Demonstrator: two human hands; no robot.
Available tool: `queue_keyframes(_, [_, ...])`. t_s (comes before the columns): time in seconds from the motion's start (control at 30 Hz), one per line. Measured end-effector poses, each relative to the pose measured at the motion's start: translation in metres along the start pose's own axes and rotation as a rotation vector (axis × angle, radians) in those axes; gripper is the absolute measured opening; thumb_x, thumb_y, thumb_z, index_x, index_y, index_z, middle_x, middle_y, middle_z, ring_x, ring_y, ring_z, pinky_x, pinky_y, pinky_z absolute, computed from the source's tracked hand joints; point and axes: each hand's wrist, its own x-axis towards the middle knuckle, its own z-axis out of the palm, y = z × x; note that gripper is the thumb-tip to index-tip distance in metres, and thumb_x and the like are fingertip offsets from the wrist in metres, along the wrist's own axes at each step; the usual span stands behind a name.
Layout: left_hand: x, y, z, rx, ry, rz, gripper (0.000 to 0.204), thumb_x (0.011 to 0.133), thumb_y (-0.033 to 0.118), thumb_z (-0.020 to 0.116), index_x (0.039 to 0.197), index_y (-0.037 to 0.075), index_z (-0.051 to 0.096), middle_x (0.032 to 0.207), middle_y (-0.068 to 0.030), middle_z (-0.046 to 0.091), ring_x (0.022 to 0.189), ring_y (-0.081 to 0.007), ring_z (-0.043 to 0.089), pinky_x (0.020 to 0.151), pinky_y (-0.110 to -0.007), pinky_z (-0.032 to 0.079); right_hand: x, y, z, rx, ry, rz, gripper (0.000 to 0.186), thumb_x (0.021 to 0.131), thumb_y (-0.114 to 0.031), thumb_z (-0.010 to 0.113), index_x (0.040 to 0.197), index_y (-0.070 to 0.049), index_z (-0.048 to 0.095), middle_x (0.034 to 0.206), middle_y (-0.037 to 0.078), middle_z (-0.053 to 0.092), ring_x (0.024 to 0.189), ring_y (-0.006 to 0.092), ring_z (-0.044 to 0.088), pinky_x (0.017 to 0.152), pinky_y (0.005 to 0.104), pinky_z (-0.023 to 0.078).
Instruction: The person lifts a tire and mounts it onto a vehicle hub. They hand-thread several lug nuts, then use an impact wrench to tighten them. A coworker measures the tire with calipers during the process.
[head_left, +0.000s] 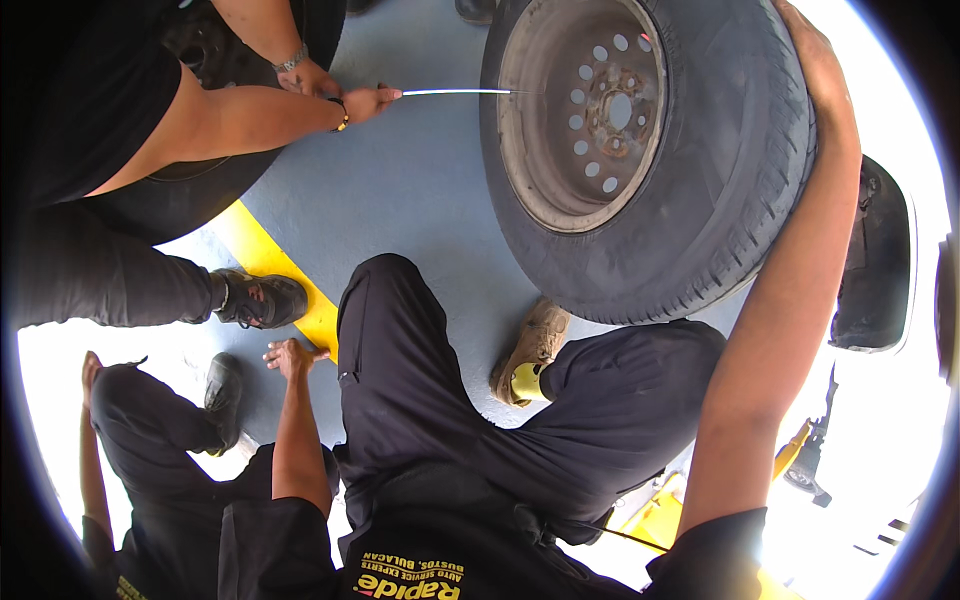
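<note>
A car wheel (715, 150), a worn grey steel rim with a black tyre, stands before me at the upper right. My right hand (822, 70) holds its tread on the far right side, with the fingertips at the picture's upper edge. My left hand (292, 358) is open beside my left knee, fingers spread and nothing in them. At the upper left, a co-worker's hand (372, 100) pinches a thin white rod (455, 92). The rod's other end reaches into the rim; I cannot make out whether it touches the metal.
A yellow stripe (285, 270) crosses the grey floor (400, 190). The co-worker's shoe (262, 300) stands on it, beside a dark tyre at the upper left. Another person (150, 420) in dark clothes is at my left. My tan shoe (535, 345) is below the wheel.
</note>
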Motion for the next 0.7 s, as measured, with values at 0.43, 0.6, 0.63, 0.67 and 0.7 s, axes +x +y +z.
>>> queue_keyframes(0.43, [-0.003,0.003,-0.002,-0.022,0.005,-0.012,0.165,0.051,0.060,0.107,0.157,-0.029,0.018,0.164,-0.0496,0.029,0.150,-0.0712,0.030,0.123,-0.070,0.037,0.005,0.008,0.003,0.063,0.016,-0.018,0.057,0.112,-0.039,0.046,0.138,0.006,0.069,0.140,0.024,0.072,0.132,0.0359,0.065,0.116,0.0415,0.044])
queue_keyframes(0.6, [0.003,-0.004,0.003,-0.014,-0.007,-0.002,0.167,0.048,0.058,0.108,0.160,-0.026,0.016,0.161,-0.0545,0.026,0.150,-0.0720,0.030,0.123,-0.067,0.040,0.003,0.001,0.005,0.089,0.019,0.029,0.057,0.112,-0.039,0.046,0.138,0.006,0.069,0.140,0.024,0.072,0.131,0.0359,0.065,0.116,0.0414,0.044])
queue_keyframes(0.63, [0.005,-0.006,0.005,-0.034,-0.012,-0.011,0.168,0.048,0.058,0.109,0.159,-0.026,0.016,0.160,-0.0551,0.026,0.149,-0.0721,0.030,0.123,-0.067,0.040,0.005,0.001,0.004,0.093,0.019,0.033,0.057,0.112,-0.039,0.046,0.138,0.006,0.069,0.139,0.024,0.072,0.131,0.0359,0.065,0.116,0.0414,0.044])
queue_keyframes(0.67, [0.006,-0.005,0.005,-0.050,-0.019,-0.014,0.168,0.048,0.058,0.109,0.159,-0.027,0.016,0.160,-0.0557,0.025,0.149,-0.0723,0.030,0.123,-0.067,0.039,0.004,0.000,0.005,0.112,0.022,0.060,0.057,0.112,-0.039,0.046,0.138,0.006,0.069,0.139,0.024,0.072,0.131,0.0358,0.065,0.116,0.0414,0.044])
queue_keyframes(0.7, [0.007,-0.004,0.005,-0.047,-0.021,-0.009,0.169,0.047,0.058,0.109,0.159,-0.027,0.015,0.160,-0.0562,0.025,0.149,-0.0724,0.030,0.122,-0.067,0.040,0.005,0.004,0.005,0.086,0.019,0.038,0.056,0.112,-0.038,0.046,0.138,0.006,0.069,0.140,0.024,0.072,0.131,0.0356,0.065,0.116,0.0412,0.044])
